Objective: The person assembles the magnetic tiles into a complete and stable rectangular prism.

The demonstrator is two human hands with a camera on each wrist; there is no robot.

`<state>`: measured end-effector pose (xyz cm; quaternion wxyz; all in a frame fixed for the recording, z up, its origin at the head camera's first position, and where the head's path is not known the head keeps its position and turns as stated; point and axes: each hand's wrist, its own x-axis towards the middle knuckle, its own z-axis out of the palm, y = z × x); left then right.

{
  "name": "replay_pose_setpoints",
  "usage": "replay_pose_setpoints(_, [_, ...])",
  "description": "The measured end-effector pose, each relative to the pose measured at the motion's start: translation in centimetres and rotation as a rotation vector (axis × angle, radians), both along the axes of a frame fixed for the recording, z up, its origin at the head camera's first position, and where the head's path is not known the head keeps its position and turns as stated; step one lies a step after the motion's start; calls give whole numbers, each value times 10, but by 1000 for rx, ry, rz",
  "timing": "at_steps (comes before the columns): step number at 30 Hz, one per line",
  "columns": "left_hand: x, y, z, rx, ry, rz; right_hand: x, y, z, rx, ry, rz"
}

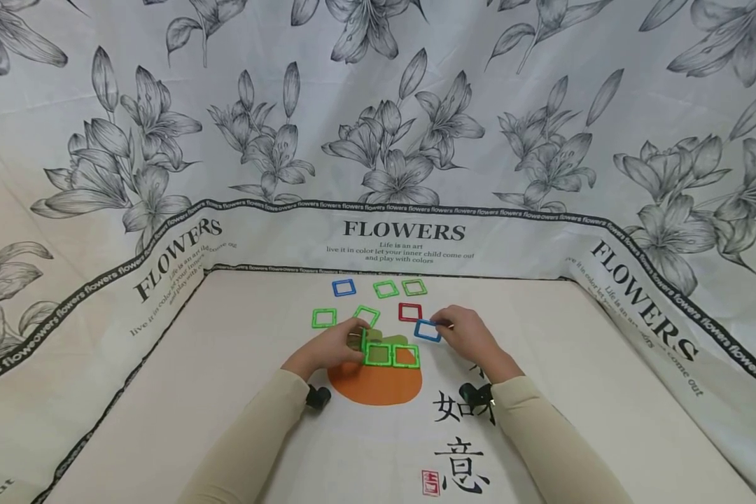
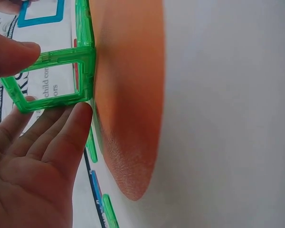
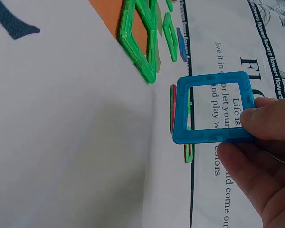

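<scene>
Head view: from here I see the left hand pinching an upright green frame at the left end of two flat green frames on the orange print; the right hand grips a blue frame near a red frame. Left wrist view: thumb and fingers press opposite edges of that upright frame. Right wrist view: thumb and fingers pinch the blue one, apart from the flat pair.

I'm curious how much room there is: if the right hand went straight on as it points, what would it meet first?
Probably the red frame, just beyond the blue frame that the right hand holds. The blue one looks raised, so it might pass above; depth is unclear.
</scene>
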<state>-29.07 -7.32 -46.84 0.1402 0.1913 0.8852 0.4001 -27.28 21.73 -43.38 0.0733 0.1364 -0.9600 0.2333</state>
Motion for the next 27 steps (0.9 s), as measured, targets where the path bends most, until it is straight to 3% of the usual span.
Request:
replay_pose_setpoints(9, [-2, -1, 0, 1, -6, 4, 7, -8, 6, -42, -22, 39])
replay_pose_setpoints(27, [0, -1, 2, 6, -25, 4, 21, -25, 13, -21, -13, 126])
